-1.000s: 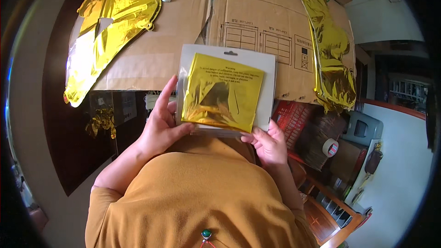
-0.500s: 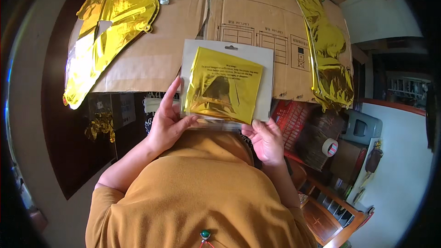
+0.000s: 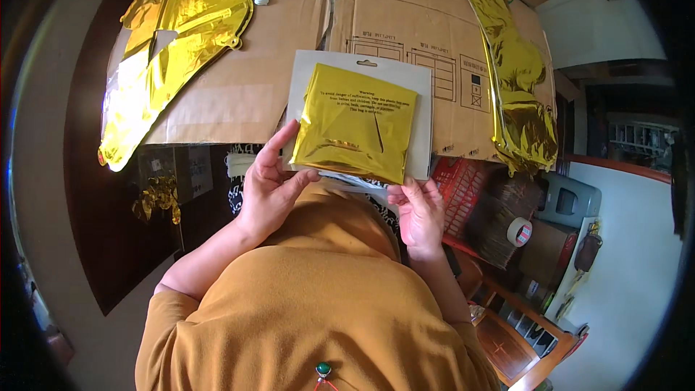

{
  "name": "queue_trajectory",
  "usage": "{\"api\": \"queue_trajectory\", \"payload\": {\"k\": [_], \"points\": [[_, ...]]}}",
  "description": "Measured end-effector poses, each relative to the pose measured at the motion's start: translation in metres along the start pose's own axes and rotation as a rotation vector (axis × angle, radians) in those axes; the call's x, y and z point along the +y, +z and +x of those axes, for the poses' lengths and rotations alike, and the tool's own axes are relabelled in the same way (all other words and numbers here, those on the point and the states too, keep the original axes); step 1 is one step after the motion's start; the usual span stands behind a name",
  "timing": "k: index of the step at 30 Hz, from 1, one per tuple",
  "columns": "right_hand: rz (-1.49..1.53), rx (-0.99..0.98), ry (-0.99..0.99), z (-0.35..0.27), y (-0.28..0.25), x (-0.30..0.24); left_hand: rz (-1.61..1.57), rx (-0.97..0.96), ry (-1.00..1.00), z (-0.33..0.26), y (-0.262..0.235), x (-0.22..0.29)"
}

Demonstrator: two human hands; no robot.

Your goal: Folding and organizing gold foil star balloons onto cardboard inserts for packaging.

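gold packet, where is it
Head view, near centre: the gold packet lies against a pale card held by the left hand and right hand.

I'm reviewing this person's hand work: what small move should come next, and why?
Perhaps lay the flat, white-backed package of folded gold foil on the flat brown cardboard: the left hand and right hand hold it near its lower corners, and cardboard shows just beyond its top edge.

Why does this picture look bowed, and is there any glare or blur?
Head view: fisheye distortion bows the dark-brown panel and leaves black corners; head view: glare whitens the lower part of the shiny gold foil shape at left; head view: the flat gold foil packet looks fairly sharp.
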State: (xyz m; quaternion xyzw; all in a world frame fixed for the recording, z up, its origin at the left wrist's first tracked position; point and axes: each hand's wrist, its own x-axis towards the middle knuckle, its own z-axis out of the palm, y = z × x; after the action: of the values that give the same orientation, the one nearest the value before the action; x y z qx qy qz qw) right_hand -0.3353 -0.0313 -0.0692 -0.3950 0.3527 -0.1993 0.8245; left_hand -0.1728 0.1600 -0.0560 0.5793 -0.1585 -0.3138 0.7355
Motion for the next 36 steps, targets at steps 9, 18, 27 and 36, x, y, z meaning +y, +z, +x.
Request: {"api": "queue_trajectory", "payload": {"k": [9, 18, 27, 36], "points": [[-0.84, 0.215, -0.484, 0.0, 0.001, -0.02, 0.867, -0.067, -0.296, 0.012, 0.011, 0.052], [-1.523, -0.149, -1.101, 0.013, 0.011, -0.034, 1.361, -0.197, 0.629, 0.028, 0.002, 0.044], [-1.491, -0.251, -1.105, 0.032, 0.006, -0.048, 1.248, -0.355, 0.753, 0.046, -0.014, 0.019], [-1.444, -0.236, -1.15, 0.043, 0.007, -0.049, 1.267, -0.35, 0.817, 0.047, -0.014, 0.014]]}}
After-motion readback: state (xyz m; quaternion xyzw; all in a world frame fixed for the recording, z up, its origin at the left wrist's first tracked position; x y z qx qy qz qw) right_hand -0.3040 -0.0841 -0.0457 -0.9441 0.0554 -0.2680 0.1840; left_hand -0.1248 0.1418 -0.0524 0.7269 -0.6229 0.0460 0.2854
